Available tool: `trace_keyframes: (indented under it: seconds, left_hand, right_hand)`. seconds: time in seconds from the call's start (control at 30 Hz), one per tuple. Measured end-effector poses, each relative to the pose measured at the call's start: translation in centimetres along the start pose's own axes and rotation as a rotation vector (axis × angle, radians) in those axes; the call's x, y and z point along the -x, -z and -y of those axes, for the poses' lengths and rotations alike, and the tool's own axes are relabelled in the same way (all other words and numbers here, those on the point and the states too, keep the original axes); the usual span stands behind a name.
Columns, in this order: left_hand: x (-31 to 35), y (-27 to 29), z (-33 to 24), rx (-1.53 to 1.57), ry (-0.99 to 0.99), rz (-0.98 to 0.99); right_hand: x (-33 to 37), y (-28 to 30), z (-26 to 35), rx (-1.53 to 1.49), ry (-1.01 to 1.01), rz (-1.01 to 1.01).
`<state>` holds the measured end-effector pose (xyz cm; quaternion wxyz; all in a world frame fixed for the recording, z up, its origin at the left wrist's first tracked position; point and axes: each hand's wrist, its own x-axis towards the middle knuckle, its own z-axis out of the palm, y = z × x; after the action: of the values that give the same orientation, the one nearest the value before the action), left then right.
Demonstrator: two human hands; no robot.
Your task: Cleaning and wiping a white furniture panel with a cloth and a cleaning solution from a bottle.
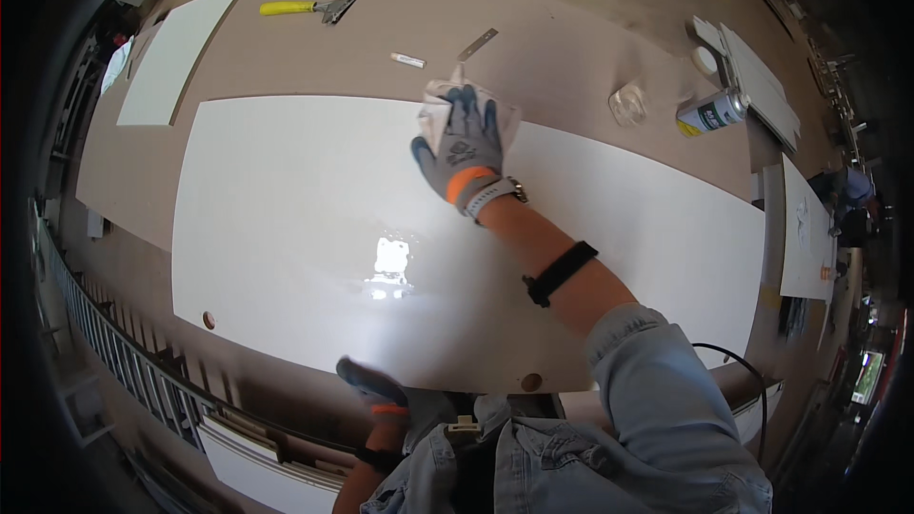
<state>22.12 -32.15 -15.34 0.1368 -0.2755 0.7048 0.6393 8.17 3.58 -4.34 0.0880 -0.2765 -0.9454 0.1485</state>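
Cloth [434,114] lies under the gloved right hand [464,138], fingers spread over it, at the far long edge of the white panel [286,200]; the left hand [376,386], by the near edge, shows no clear grip.

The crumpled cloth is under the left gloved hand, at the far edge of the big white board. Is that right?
Not quite: the head view shows the cloth under the right gloved hand, not the left gloved hand. It is at the far edge of the big white board.
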Motion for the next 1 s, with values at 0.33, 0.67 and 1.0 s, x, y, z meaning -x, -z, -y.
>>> trace_keyframes:
  seconds: [0.33, 0.67, 1.0]
  left_hand:
    - [-11.2, 13.6, -15.7, 0.062, 0.324, 0.167]
    - [-31.2, 15.3, -16.2, 0.111, -0.045, -0.243]
    - [-32.9, 19.9, -14.9, 0.172, -0.002, -0.193]
  right_hand:
    - [-1.8, -1.0, 6.2, 0.053, 0.16, 0.076]
    - [5.3, 3.2, -13.2, 0.376, -0.814, -0.223]
    - [-8.7, -6.9, 17.6, -0.026, -0.06, -0.01]
